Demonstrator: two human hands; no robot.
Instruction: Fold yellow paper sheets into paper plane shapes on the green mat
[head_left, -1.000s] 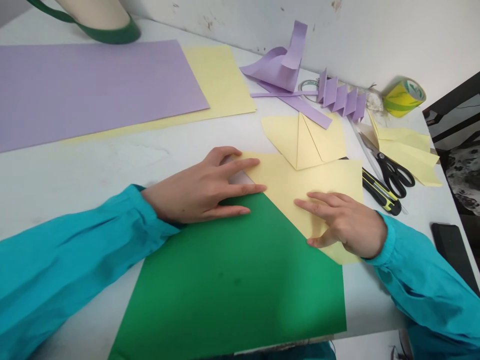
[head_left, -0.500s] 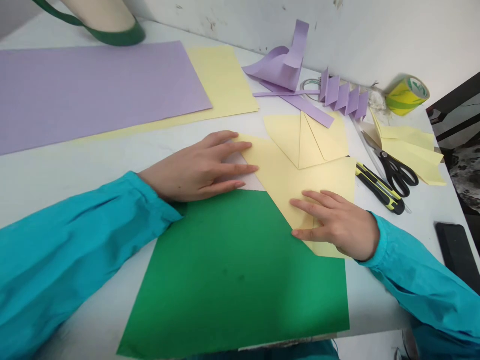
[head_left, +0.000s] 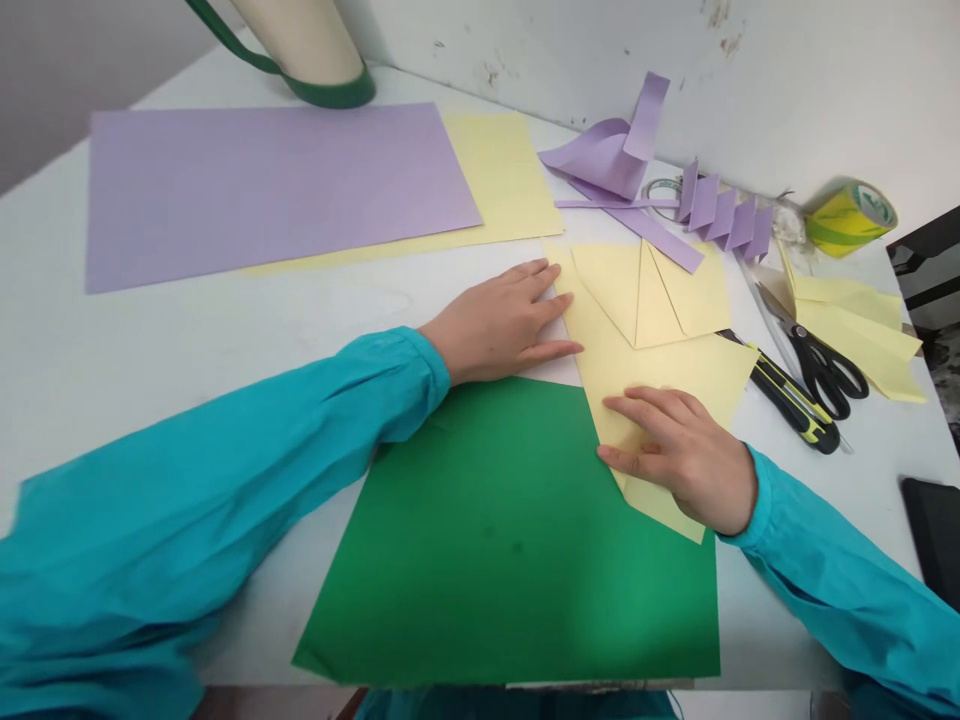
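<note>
Both hands rest on a folded sheet of yellow paper (head_left: 667, 370) that overlaps the upper right of a large green sheet (head_left: 517, 560). My left hand (head_left: 510, 320) lies flat with fingers spread, its fingertips on the left edge of the yellow paper. Lower down, my right hand (head_left: 675, 450) is also spread, palm down on the yellow paper's lower part, thumb at its left edge. Fold lines and triangular flaps show on the yellow paper's upper part. A white strip shows between my left hand and the green sheet.
A purple sheet (head_left: 277, 190) covers another yellow sheet (head_left: 517, 180) at the back left, near a jug (head_left: 307, 50). Purple paper pieces (head_left: 600, 155), a tape roll (head_left: 851, 215), scissors (head_left: 817, 360), a utility knife (head_left: 795, 400) and a black phone-like object (head_left: 934, 530) lie rightward.
The folded yellow paper has turned slightly clockwise over the green sheet. My left hand has moved along with its edge. The whole view has shifted, showing more of the table's left side.
</note>
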